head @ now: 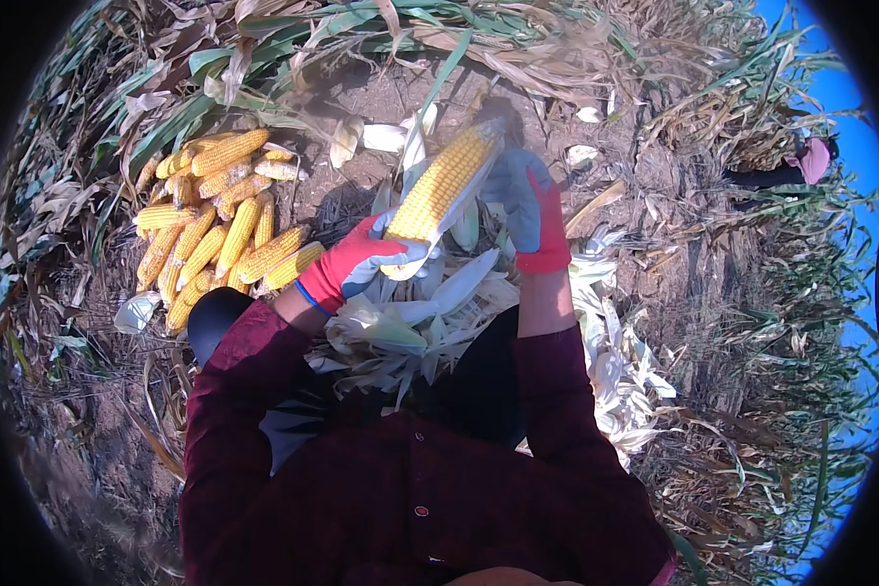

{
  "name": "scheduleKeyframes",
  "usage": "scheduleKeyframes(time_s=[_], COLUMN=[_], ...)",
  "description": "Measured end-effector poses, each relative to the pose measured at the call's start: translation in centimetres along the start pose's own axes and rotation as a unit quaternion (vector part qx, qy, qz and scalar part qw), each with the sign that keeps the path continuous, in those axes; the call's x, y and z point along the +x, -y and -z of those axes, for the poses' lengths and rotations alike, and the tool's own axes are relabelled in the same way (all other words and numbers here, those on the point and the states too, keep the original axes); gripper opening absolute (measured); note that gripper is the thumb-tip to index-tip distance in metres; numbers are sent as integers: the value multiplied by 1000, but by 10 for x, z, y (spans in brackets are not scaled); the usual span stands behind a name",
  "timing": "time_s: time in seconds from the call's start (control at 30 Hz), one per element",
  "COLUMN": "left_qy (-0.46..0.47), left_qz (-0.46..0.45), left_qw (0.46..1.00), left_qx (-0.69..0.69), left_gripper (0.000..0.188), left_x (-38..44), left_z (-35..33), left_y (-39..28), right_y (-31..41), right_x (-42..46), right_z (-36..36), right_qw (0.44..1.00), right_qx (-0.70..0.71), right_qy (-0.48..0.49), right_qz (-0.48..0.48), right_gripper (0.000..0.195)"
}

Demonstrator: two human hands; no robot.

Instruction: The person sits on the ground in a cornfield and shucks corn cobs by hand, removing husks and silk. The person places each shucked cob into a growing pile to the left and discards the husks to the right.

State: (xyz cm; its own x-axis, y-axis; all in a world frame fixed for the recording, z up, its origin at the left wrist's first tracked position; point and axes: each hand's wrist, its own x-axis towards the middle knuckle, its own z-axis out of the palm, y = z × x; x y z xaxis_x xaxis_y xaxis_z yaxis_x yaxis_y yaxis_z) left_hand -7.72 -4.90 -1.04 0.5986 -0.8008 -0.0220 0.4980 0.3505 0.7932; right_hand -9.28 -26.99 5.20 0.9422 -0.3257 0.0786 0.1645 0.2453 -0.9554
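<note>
My left hand, in a red and grey work glove, grips the base of an ear of corn. The ear slants up to the right, its yellow kernels bare on the upper face. A strip of pale husk still lies along its right side. My right hand, gloved the same way, is at that side near the ear's tip. Its fingertips are partly hidden and blurred, so whether they pinch the husk is unclear. Beneath the hands, loose pale husks are heaped between my knees.
To the left lies a pile of husked corn ears. More stripped husks spread at my right. Cut corn stalks with green and dry leaves line the far side. A person in a pink top is in the distance at right.
</note>
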Motion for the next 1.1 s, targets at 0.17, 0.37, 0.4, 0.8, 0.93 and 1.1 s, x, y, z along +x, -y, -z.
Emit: scheduleKeyframes(time_s=[0.17, 0.37, 0.4, 0.8, 0.93, 1.1], left_qy=[-15, -44, -66, -93, -52, -119], left_qz=[-43, -29, -11, -27, -63, -59], left_qw=[986, 998, 996, 973, 990, 988], left_qx=[157, 34, 52, 211, 114, -84], left_gripper=[56, 54, 47, 59, 50, 39], left_x=[-1, -3, -1, 3, 0, 7], left_z=[0, -1, -1, 6, 3, 3], left_y=[0, -2, -2, 5, -4, -1], right_y=[-11, -9, -7, -14, -14, -4], right_x=[2, 2, 5, 5, 2, -11], right_z=[25, 23, 27, 24, 29, -2], right_qw=[996, 978, 973, 996, 994, 977], right_qx=[-44, 161, 178, -46, -59, 199], right_qy=[63, 133, 144, 57, 77, 61], right_qz=[-52, 1, 21, -51, -45, 44], right_gripper=[12, 14, 16, 16, 12, 21])
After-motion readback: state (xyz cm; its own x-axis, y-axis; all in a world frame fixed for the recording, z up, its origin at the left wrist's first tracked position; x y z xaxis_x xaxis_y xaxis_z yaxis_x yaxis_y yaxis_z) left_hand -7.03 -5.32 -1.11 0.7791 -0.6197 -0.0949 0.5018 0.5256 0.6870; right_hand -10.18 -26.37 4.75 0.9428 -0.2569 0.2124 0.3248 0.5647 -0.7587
